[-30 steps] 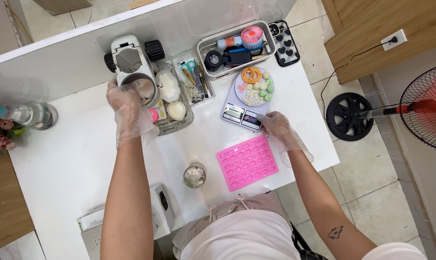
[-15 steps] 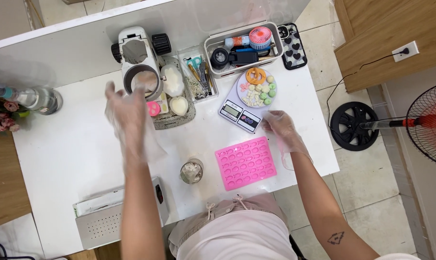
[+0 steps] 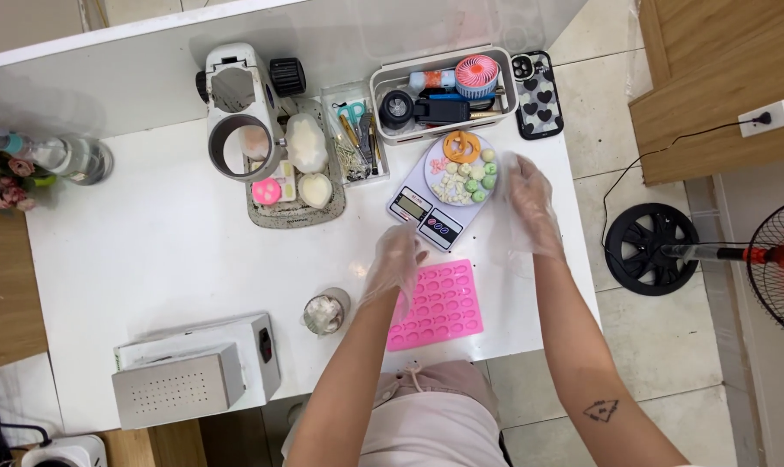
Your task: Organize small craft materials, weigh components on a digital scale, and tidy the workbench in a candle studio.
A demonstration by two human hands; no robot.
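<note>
Both my hands wear thin clear plastic gloves. My left hand [image 3: 395, 261] hovers with fingers spread just left of the pink silicone mould [image 3: 437, 304], over the white table [image 3: 150, 259], holding nothing. My right hand [image 3: 530, 204] is open next to the right side of the round plate of small pastel pieces [image 3: 461, 169], which sits on a small digital kitchen scale [image 3: 426, 216]. A small glass cup with white contents [image 3: 324, 313] stands left of the mould.
A white machine with a metal ring [image 3: 240, 112] stands at the back, beside a tray of moulds [image 3: 298, 177], a tool tray [image 3: 354, 143] and a bin of items [image 3: 444, 91]. A phone [image 3: 537, 93], a white box [image 3: 193, 367], flowers [image 3: 7, 177] and a floor fan [image 3: 720, 255] surround.
My left hand came down from the metal ring at the back to beside the pink mould. My right hand moved up from the mould's corner to the plate on the scale.
</note>
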